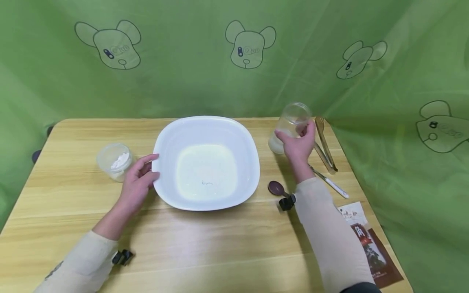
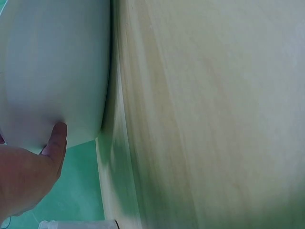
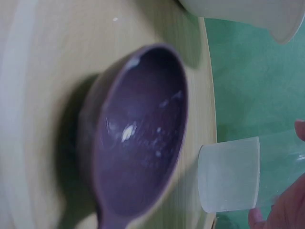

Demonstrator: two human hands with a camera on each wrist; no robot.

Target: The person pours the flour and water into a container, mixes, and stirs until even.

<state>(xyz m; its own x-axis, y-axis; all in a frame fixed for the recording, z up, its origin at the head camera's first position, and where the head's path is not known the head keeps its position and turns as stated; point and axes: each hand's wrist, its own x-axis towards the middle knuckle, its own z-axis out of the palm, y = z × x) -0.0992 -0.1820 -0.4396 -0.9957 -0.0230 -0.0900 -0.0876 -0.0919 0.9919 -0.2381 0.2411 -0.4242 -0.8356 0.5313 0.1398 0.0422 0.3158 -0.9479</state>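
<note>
A large white basin stands on the wooden table, with a little clear liquid and a small faint mark at its bottom. My left hand holds the basin by its left rim; in the left wrist view a finger presses on the outer wall. At the back right, my right hand grips a clear jar round its side. Something cloudy white fills the jar's lower half, which the right wrist view shows plainly. A dark purple ladle lies below the right hand, partly hidden by the forearm.
Left of the basin sits a clear tub with white lumps inside. To the right lie metal tongs, a white-handled utensil and a brown packet. A green curtain hangs behind and beside the table.
</note>
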